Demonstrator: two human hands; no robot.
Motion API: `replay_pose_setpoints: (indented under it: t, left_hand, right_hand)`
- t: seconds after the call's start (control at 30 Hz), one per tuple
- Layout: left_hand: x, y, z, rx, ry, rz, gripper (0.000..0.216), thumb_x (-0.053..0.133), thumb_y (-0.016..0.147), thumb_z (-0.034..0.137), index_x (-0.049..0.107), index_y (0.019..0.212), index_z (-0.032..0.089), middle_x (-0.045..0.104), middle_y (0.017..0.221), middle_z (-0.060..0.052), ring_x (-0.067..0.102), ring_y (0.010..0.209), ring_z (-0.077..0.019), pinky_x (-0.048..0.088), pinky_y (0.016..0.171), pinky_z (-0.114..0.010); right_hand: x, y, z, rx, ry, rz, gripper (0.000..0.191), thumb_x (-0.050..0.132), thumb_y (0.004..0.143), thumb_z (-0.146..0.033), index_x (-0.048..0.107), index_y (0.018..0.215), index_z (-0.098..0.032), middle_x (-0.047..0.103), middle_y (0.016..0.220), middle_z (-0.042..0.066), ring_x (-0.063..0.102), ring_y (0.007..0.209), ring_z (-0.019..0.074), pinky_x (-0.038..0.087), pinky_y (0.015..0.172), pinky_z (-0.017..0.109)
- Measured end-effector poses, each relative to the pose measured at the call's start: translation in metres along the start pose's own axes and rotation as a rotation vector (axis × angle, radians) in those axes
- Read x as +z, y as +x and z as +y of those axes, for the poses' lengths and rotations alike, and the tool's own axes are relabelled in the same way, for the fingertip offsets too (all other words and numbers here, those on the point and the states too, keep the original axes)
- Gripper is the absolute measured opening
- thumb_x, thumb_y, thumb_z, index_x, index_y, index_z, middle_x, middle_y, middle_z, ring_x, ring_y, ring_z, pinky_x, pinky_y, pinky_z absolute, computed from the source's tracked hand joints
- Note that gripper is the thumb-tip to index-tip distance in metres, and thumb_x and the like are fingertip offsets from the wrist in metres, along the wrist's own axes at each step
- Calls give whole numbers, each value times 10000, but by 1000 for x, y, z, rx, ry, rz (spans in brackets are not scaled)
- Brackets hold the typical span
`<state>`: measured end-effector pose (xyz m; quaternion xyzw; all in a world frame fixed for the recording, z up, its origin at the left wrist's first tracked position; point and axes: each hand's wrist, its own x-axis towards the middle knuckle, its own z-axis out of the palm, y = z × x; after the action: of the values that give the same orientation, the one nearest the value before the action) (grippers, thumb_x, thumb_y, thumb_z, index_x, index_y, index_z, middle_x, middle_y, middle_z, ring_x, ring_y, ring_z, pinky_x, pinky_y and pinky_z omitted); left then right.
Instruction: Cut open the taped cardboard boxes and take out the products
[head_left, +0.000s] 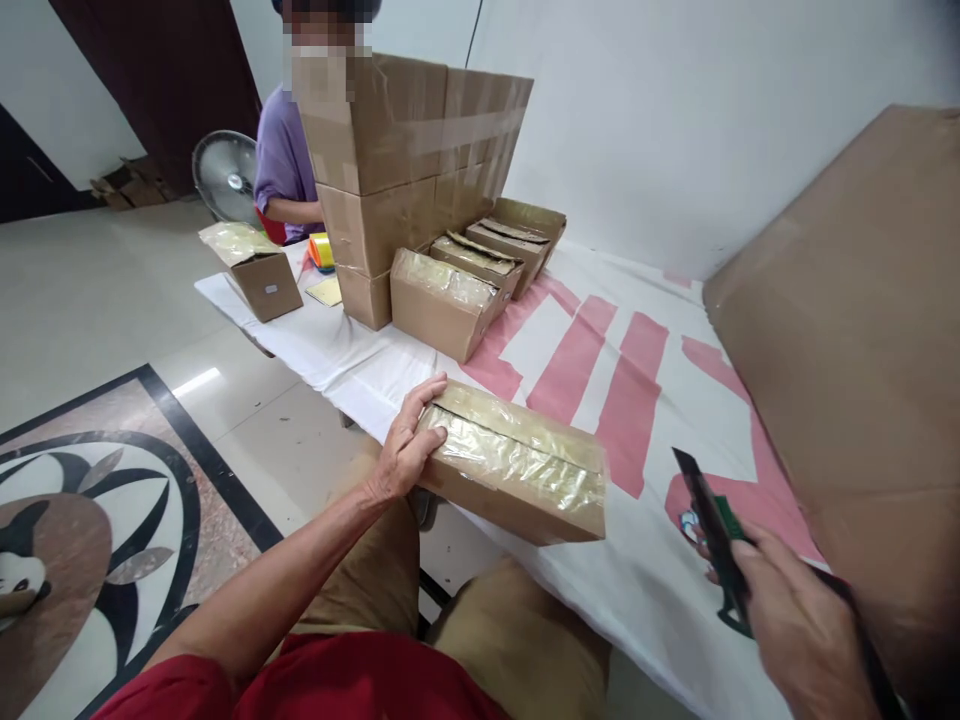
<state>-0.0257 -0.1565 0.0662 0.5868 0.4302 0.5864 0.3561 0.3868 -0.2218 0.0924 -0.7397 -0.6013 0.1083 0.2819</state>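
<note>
My left hand (pixel 405 445) grips the left end of a small open cardboard box (pixel 517 470) at the near table edge. The box is filled with clear plastic-wrapped yellowish contents. My right hand (pixel 795 630) at the lower right is closed round a green-handled utility knife (pixel 712 530). Its dark blade points up and away, a short way to the right of the box and not touching it.
Three more filled boxes (pixel 442 300) lie in a row beside a tall taped carton stack (pixel 412 150). Another box (pixel 259 270) and a yellow tape roll (pixel 321 250) sit at the far end, where a person in purple (pixel 283 170) sits. A big carton (pixel 862 330) looms right. A fan (pixel 225 175) stands behind.
</note>
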Motion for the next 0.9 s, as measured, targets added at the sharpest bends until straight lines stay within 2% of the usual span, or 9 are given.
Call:
replay_pose_setpoints:
  t: [0.07,0.1,0.2,0.27,0.37,0.47,0.63,0.77,0.9]
  left_hand:
    - [0,0,2,4,-8,-8,585,585,846,283,587,1425,199,496,1658,-124,401,1581,-342,267,1334,-567]
    - [0,0,2,10,-15,-10,586,583,841,276,589,1422,195,498,1656,-127,401,1581,-344,270,1333,-568]
    - [1,0,2,14,-32,-19,590,581,830,255,591,1417,196,514,1641,-126,407,1575,-345,280,1328,-574]
    - [1,0,1,12,-29,-21,590,576,827,246,591,1416,206,523,1633,-119,410,1573,-343,286,1325,-576]
    - [2,0,-2,31,-28,-23,598,571,824,230,586,1421,203,524,1630,-123,414,1568,-343,290,1321,-576]
    - [3,0,-4,55,-25,-19,602,563,822,214,584,1424,205,525,1628,-125,430,1556,-339,303,1314,-577]
    - [4,0,-4,66,6,-20,592,551,820,179,598,1409,219,541,1617,-118,445,1545,-330,322,1301,-590]
    - [4,0,-3,73,21,-24,571,554,817,173,617,1384,203,545,1612,-137,466,1528,-336,348,1284,-602]
    - [4,-1,-4,74,60,-4,561,552,817,177,636,1371,198,563,1598,-138,476,1520,-343,348,1283,-609]
  right_hand:
    - [-18,2,-32,70,71,27,426,496,953,-697,763,1116,-409,806,905,80,769,872,369,617,731,495]
    - [-23,3,-51,33,73,16,395,538,934,-700,768,1082,-415,804,887,67,764,835,359,609,706,490]
    - [-23,7,-112,-260,39,-93,311,572,955,-631,765,1063,-412,812,948,49,758,835,321,601,699,462]
    - [-11,11,-147,-487,1,-176,315,531,1013,-535,754,1151,-361,814,1022,45,761,864,290,607,746,439]
    - [11,18,-184,-744,-120,-189,364,447,1074,-427,735,1229,-266,811,1045,66,765,878,262,587,735,390]
    - [30,23,-203,-889,-266,-167,380,405,1099,-375,733,1201,-211,806,1019,86,756,850,240,550,686,349]
    - [46,18,-218,-1019,-573,-75,276,456,1075,-251,725,1085,-189,782,925,84,714,809,230,487,679,334]
    - [46,10,-227,-1057,-786,-1,250,469,1057,-204,711,1005,-174,737,831,96,686,748,244,453,648,352]
    - [35,8,-237,-1035,-921,-84,229,482,990,-110,681,913,-195,704,774,92,665,688,236,437,594,345]
